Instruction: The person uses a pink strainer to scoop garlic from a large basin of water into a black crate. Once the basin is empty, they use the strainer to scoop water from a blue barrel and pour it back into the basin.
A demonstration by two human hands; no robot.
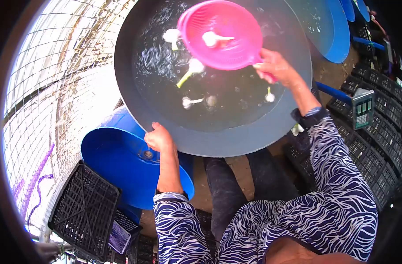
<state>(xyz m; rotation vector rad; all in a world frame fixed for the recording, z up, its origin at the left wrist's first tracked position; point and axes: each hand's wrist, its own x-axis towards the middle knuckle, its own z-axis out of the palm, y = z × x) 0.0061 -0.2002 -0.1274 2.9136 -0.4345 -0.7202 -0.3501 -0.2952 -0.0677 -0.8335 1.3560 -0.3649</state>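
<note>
My right hand (pixel 276 69) is closed round the handle of a pink strainer (pixel 240 55), tilted over the water in a large round grey tub (pixel 210 140). A white garlic bulb (pixel 211 38) with a short stalk lies in the strainer. Around it float several more garlic bulbs, among them one with a green stalk (pixel 195 67), one at the left (pixel 170 36) and a small one (pixel 269 97) below my right hand. My left hand (pixel 158 138) grips the tub's near left rim, its fingertips partly hidden.
An open blue barrel (pixel 108 154) stands below my left hand, beside a black plastic crate (pixel 84 207). Stacked black crates (pixel 372 158) line the right side, near a scale display (pixel 363 109). Another blue tub (pixel 337 39) of water sits at upper right. Wire mesh (pixel 56 66) bounds the left.
</note>
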